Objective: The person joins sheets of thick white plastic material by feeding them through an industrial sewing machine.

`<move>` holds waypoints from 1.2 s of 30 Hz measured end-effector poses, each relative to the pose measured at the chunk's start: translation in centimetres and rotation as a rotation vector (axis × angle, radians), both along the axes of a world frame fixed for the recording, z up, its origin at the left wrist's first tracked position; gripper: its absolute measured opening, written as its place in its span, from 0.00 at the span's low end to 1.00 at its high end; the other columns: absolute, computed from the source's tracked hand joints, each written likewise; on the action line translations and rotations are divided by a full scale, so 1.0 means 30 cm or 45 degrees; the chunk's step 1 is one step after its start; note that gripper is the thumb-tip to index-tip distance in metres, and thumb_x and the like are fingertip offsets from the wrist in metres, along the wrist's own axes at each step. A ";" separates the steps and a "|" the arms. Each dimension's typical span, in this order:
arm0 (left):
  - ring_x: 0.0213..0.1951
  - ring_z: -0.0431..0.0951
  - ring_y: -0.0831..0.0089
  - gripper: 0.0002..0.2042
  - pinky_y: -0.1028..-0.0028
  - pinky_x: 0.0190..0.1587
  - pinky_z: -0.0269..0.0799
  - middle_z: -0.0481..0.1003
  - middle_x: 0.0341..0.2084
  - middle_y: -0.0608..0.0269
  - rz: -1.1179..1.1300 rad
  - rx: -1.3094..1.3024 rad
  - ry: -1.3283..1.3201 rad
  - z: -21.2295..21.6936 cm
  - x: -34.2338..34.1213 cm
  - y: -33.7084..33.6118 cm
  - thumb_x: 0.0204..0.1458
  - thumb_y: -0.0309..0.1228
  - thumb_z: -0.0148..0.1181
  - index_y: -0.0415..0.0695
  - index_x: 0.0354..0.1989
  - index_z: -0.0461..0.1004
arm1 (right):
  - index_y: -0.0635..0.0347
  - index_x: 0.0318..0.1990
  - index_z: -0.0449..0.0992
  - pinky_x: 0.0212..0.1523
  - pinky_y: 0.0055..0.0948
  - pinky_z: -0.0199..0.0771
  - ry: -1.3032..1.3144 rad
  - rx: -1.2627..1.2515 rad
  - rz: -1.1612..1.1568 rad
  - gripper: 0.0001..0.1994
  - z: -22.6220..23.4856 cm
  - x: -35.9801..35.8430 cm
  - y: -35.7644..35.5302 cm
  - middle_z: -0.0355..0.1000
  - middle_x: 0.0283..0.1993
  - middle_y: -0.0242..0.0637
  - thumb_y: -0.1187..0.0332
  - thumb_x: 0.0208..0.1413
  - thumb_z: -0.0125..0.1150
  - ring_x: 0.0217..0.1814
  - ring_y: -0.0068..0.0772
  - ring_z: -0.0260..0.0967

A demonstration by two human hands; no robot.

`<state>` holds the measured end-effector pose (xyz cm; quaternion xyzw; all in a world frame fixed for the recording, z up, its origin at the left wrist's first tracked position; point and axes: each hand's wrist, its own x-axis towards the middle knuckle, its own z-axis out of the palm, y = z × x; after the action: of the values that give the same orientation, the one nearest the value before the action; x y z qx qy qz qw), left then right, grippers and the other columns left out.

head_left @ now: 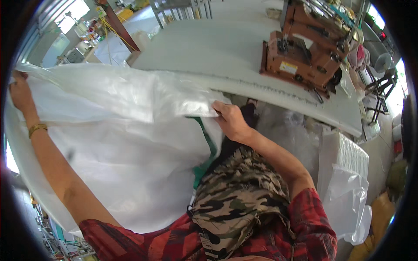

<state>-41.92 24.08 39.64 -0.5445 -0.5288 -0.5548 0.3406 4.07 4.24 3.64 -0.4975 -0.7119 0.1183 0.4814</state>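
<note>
A large white sack [130,165] with a green stripe [208,141] spreads across the left half of the view, in front of my body. Along its far side runs a layer of clear, shiny plastic film [130,89], wrinkled and catching the light. At the far left my left hand [22,93] is closed on the film's end, its arm stretched out. My right hand [233,121] pinches the film's right end near the table's front edge. Between the hands the film is drawn out lengthwise. Whether the film is joined to the sack, I cannot tell.
Beyond the film stands a pale work table [209,48] with a ruler strip along its front. A brown sewing-type machine [300,61] sits at its right end. To the right are a wrapped white stack [344,174] and clear plastic [287,130]. A chair [178,8] stands behind.
</note>
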 end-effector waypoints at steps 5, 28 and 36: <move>0.36 0.77 0.52 0.28 0.63 0.41 0.72 0.78 0.31 0.48 -0.666 0.074 -0.103 -0.143 -0.167 0.155 0.63 0.51 0.42 0.35 0.37 0.77 | 0.65 0.35 0.73 0.33 0.35 0.69 0.332 0.160 0.790 0.04 0.462 0.260 -0.137 0.73 0.29 0.44 0.75 0.51 0.60 0.30 0.42 0.72; 0.60 0.66 0.59 0.31 0.55 0.69 0.39 0.66 0.60 0.57 -1.321 -0.660 0.696 -0.753 0.974 -0.273 0.48 0.35 0.67 0.46 0.63 0.63 | 0.67 0.29 0.76 0.32 0.43 0.66 -0.278 -0.328 0.025 0.20 0.479 0.121 0.220 0.73 0.26 0.47 0.56 0.59 0.52 0.28 0.52 0.68; 0.29 0.72 0.45 0.14 0.57 0.28 0.66 0.72 0.23 0.44 -0.902 -0.721 0.593 -0.713 0.994 -0.126 0.52 0.39 0.62 0.39 0.28 0.72 | 0.66 0.38 0.72 0.26 0.29 0.65 0.569 -0.320 0.045 0.23 0.338 0.116 0.144 0.72 0.28 0.35 0.50 0.52 0.66 0.29 0.23 0.63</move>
<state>-12.09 20.29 18.24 -0.8706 -0.3515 -0.3350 0.0794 7.57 8.57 13.78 -0.5023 -0.5762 0.3212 0.5591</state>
